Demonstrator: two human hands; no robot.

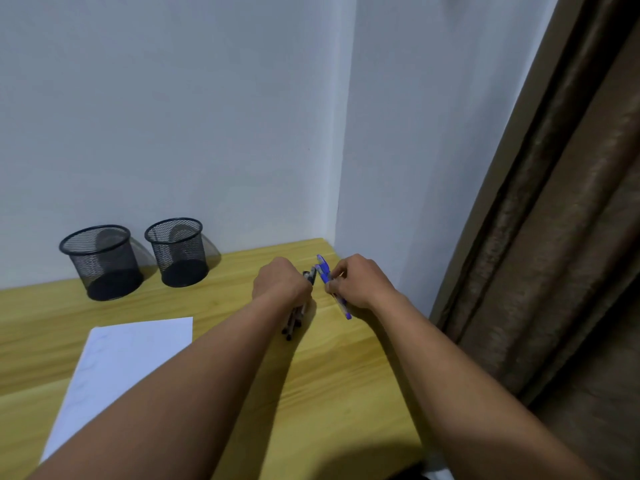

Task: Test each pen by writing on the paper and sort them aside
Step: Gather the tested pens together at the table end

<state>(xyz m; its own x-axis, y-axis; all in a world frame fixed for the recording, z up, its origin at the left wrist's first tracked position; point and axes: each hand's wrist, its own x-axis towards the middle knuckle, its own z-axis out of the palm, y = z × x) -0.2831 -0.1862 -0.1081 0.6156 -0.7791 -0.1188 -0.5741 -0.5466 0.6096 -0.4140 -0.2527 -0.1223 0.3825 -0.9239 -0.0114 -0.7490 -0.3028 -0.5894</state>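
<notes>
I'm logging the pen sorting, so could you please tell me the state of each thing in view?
Left hand: grips a bundle of black pens.
Right hand: holds blue plastic pens.
Left black wire-mesh cup: upright, no pens visible inside.
Right black wire-mesh cup: upright, no pens visible inside.
White sheet of paper: flat on the light wooden desk, partly hidden by the left forearm.

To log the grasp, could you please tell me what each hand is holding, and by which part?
Left hand grips a bundle of black pens mid-barrel; right hand pinches blue pens mid-barrel.
</notes>
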